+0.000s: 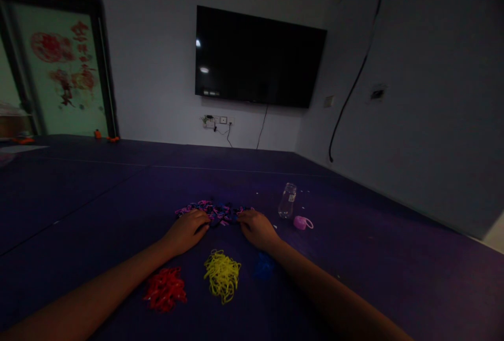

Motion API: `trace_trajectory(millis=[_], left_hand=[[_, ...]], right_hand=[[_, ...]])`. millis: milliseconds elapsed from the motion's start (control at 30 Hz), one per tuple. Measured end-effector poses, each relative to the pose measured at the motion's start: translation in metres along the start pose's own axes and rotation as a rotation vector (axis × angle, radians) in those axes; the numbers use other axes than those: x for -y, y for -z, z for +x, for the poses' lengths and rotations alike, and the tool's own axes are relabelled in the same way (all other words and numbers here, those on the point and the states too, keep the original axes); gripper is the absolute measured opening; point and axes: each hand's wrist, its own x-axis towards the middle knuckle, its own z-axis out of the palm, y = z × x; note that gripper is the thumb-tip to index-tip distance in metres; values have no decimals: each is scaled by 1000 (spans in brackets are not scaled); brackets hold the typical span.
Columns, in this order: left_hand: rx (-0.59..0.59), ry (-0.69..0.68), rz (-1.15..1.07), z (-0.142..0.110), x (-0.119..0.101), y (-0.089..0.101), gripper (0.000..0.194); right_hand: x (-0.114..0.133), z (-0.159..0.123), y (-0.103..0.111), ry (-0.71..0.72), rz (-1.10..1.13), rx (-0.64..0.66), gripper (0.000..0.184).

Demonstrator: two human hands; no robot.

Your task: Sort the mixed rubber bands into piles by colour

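Observation:
A loose heap of pink, purple and dark rubber bands lies on the dark purple surface in front of me. My left hand rests at its left near edge, fingertips on the bands and thumb held apart. At the right end of this heap, my right hand touches the bands with its fingers, also apart from the thumb. No band shows lifted in either hand. Closer to me are a pile of red rubber bands by my left forearm and a yellow pile between my arms. A dim blue pile sits beside my right wrist.
Right of my hands stand a clear bottle without its lid and a pink cap with a loop. Small white scraps lie around them. A television hangs on the far wall, and a black cable runs down the right wall.

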Motion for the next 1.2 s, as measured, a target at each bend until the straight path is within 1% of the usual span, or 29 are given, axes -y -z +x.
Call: trace_trajectory(millis=[300,500,867,1200], left_hand=[[-4,2,-15,0,2,-1,20],[18,18,-10,1,-1,0,19],[14,11,-2,1,0,0,17],[-4,3,-13,1,0,0,18]], right_hand=[[4,0,5,3,4,18,32],[3,-1,2,14,-8,-6,32],[-1,0,-1,9,-15,-10,29],[0,-1,0,6,-25,-3,29]])
